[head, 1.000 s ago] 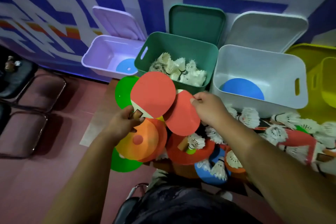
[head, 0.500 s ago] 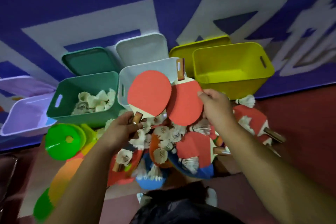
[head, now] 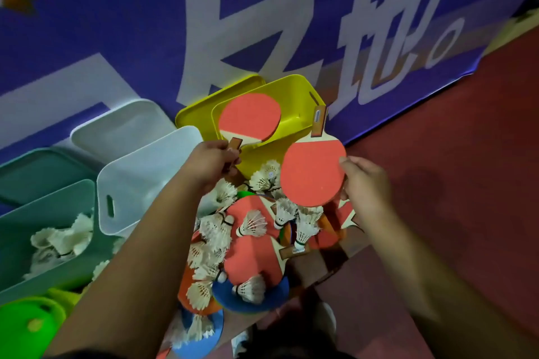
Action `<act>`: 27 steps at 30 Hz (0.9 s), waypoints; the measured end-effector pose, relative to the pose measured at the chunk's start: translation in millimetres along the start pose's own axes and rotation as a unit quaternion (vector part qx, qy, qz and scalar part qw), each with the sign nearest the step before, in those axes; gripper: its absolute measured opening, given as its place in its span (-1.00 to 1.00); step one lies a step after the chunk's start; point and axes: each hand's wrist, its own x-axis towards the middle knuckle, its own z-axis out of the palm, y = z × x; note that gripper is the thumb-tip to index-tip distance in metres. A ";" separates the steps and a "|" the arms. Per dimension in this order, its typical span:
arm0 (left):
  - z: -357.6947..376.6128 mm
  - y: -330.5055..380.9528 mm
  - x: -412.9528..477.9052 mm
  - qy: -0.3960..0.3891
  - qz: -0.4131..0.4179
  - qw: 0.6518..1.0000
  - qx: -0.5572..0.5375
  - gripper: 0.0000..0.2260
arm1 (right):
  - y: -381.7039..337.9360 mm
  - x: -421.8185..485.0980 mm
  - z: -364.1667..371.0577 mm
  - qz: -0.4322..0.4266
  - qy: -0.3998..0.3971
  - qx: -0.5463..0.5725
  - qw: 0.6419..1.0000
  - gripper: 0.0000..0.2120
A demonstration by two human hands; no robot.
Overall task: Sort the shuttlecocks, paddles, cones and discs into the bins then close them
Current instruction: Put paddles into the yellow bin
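Left hand (head: 211,165) grips first paddle's (head: 249,121) handle; right fingers (head: 348,161) pinch second paddle (head: 312,173).

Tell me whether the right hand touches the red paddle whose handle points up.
Touching. The head view shows the right hand pinching the red-faced wooden paddle at its edge.

Dim indoor light, soft motion blur, edges bowed, perhaps wide-angle

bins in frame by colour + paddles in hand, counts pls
green bin: 1
white bin: 1
yellow bin: 1
paddles in hand: 2, the upper paddle held by its handle in the left hand, the lower paddle pinched at the blade edge by the right hand
Total: 5
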 end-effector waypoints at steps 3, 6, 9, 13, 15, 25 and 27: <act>18.1 21.2 36.0 0.004 0.003 1.000 0.015 -0.90 | 2.8 7.2 -11.1 0.028 0.027 0.042 0.998 -0.87; 33.0 30.4 74.3 -0.009 -0.007 0.999 0.040 -0.94 | 4.8 10.4 -22.1 0.036 0.034 0.043 0.998 -0.85; 50.1 36.3 99.9 -0.030 -0.037 0.997 0.055 -0.91 | 13.9 17.4 -32.9 0.049 0.060 0.063 0.995 -0.88; 64.7 23.8 136.6 -0.031 -0.096 0.993 0.063 -0.81 | 25.8 22.7 -44.6 0.056 0.074 0.079 0.993 -0.92; 71.0 13.7 144.1 -0.057 -0.124 0.987 0.081 -0.91 | 31.5 21.8 -50.6 0.065 0.079 0.089 0.991 -0.92; 59.9 -19.4 171.8 -0.055 -0.133 0.940 0.309 -0.88 | 29.0 26.2 -44.9 0.056 0.082 0.058 0.993 -0.85; 62.2 -14.7 158.5 -0.073 -0.131 0.931 0.334 -0.81 | 21.7 28.7 -33.6 0.061 0.077 0.076 0.992 -0.86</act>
